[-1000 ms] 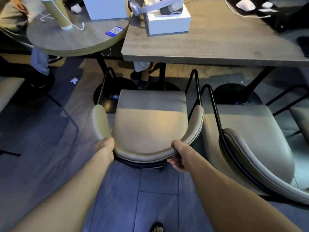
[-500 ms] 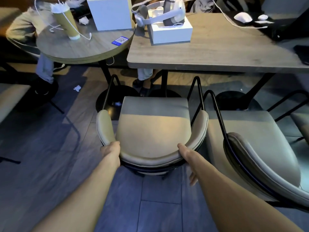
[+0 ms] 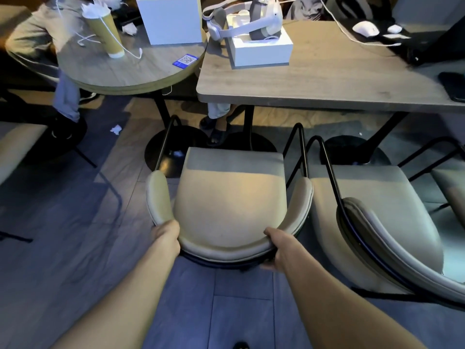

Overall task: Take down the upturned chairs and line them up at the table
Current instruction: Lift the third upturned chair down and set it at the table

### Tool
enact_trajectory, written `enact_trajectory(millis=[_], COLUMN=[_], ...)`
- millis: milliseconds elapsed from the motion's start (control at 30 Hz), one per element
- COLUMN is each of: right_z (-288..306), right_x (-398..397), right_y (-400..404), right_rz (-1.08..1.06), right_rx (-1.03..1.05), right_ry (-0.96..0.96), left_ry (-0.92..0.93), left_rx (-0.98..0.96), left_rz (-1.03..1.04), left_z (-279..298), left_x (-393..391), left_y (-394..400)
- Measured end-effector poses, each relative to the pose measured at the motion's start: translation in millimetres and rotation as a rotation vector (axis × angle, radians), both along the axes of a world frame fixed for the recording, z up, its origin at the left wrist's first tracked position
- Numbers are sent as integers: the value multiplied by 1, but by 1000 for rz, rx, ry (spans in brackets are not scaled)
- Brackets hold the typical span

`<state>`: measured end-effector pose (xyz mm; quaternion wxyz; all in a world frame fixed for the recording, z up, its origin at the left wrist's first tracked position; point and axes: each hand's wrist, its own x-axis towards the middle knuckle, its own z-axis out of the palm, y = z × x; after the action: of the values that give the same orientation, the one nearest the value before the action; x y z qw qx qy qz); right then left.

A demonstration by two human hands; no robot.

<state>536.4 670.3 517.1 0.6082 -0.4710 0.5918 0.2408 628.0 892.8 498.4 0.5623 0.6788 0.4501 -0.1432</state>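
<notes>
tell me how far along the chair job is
Done: two chairs stand upright on the floor, and the right chair faces the table. In hand: left hand and right hand grip the middle chair's backrest. Left: pushing it in; no upturned chairs show.

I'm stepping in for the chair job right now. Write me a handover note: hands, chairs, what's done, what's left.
Left hand and right hand: both grip the curved backrest of the middle chair.
That chair stands upright on the floor, facing the rectangular table, seat front just under its edge.
Second chair stands upright beside it, right.
Left: square the middle chair with its neighbour, then let go.
</notes>
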Motion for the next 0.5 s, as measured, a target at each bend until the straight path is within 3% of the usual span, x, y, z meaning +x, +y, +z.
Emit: enact_trajectory(millis=[367,500], right_z=[4,19], right_x=[8,-13], right_y=[-3,-7], right_rz=[-55,106], right_rx=[9,-7], right_ry=[-20,-19], left_ry=[33,58], left_rx=[38,-27], left_rz=[6,-20], left_z=[-17,-3], left_x=[13,9], left_y=[0,1])
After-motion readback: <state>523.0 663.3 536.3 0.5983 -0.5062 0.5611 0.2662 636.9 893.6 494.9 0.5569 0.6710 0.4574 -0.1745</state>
